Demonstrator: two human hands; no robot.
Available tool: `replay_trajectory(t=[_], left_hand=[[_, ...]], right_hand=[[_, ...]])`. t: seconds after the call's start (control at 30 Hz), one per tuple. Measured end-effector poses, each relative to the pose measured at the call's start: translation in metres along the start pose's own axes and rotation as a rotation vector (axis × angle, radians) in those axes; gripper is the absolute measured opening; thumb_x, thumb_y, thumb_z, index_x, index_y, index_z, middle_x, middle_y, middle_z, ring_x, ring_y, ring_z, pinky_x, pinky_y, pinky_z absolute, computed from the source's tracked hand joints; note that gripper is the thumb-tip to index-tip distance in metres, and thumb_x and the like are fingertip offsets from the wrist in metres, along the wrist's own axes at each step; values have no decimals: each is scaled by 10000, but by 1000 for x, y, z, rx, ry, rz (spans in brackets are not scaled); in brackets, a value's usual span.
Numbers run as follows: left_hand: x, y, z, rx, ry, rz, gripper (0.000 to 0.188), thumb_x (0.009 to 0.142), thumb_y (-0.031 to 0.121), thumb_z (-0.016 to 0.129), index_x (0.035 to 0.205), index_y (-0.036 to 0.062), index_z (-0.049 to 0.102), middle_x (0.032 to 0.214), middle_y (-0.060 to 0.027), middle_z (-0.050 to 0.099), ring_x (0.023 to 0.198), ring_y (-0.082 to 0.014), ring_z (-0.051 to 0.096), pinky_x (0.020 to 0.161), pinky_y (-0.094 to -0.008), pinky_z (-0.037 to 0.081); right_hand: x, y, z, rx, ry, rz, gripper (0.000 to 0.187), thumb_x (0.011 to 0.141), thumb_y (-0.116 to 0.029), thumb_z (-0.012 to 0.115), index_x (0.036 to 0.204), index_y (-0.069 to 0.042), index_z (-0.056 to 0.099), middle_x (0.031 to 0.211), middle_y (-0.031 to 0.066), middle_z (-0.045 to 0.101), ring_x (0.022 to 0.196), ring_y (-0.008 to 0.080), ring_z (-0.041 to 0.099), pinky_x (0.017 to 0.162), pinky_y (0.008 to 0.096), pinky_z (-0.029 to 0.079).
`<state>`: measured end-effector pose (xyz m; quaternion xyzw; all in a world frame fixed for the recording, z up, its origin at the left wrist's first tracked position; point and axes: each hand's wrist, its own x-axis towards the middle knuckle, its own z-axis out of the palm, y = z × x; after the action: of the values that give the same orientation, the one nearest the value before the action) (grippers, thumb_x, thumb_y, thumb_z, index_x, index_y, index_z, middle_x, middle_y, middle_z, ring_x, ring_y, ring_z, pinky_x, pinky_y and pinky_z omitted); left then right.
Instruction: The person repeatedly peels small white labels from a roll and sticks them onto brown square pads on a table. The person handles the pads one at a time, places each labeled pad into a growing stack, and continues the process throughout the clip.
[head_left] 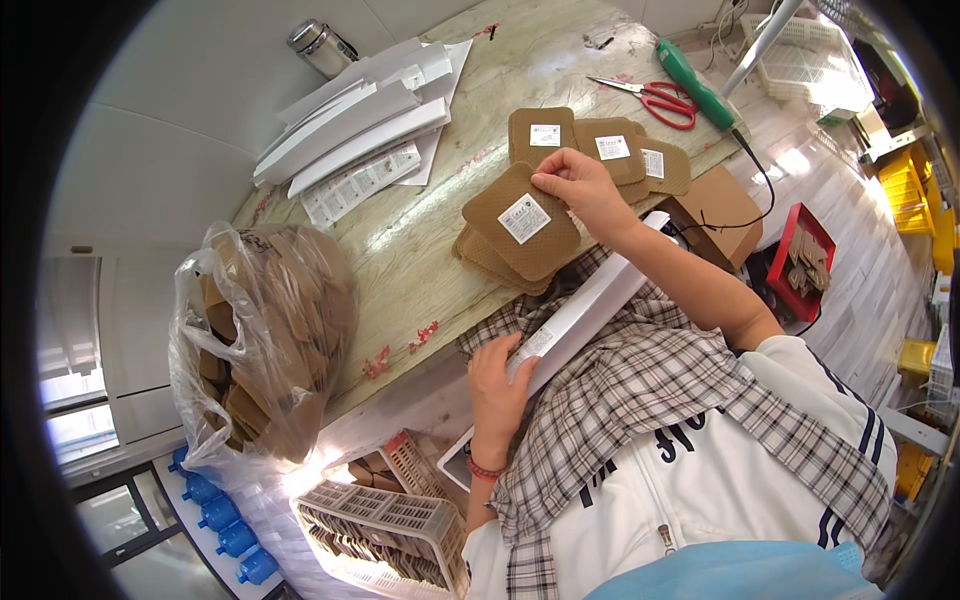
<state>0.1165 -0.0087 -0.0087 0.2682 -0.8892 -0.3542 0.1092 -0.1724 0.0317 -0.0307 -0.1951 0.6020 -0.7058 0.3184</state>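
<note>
My right hand [585, 195] is closed in a pinch at the upper corner of a brown textured square pad [500, 195] with rounded corners. A white printed label [524, 218] sits on that pad, which overlaps a stack of similar brown pads [480, 262] at the table's near edge. Across my lap lies a long white strip of labels [590, 312]. Its near end is between the thumb and fingers of my left hand [497, 390]. Beyond my right hand, more labelled brown pads [540, 122] overlap one another on the table.
Red-handled scissors [668, 104] and a green corded tool [692, 82] lie at the far right. White label sheets [350, 130] and a metal flask [320, 45] stand far left. A plastic bag [265, 340] of brown pieces hangs by the table's left edge; a white crate [375, 510] is below.
</note>
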Motion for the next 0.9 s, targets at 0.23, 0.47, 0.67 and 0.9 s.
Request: replay_trajectory(t=[0.23,0.47,0.67,0.9], left_hand=[[17,-6,-12,-319,14,-184,363,905,132,692,1234,-12,634,1189,-149,664,1118,-283,607,954,-384,471],[72,-3,-18,-1506,-51,-235,503,1015,169,577,1439,-46,413,1341,-153,593,1233,-256,577,1051,-395,466],[100,12,-4,-1642,55,-319,387,1034,186,542,1348,-35,499,1318,-146,616,1230,-261,588,1067,-440,470],[104,18,-6,-1686,36,-328,379,1041,177,526,1345,-48,501,1318,-159,605,1201,-263,603,1043,-432,496]], right_hand=[[-7,6,6,113,-54,51,146,922,-134,708,1001,-50,618,822,-22,626,688,35,531,573,193,408],[-27,-7,24,221,-179,23,103,940,-66,662,1002,-39,583,870,6,643,790,58,601,679,207,483],[-39,-8,32,-347,-87,-589,191,900,-59,705,1086,-59,657,1068,70,631,1026,171,600,864,297,499],[-43,-7,27,-517,-88,-720,207,789,-79,801,989,-83,749,1202,105,610,1141,272,561,941,365,488]])
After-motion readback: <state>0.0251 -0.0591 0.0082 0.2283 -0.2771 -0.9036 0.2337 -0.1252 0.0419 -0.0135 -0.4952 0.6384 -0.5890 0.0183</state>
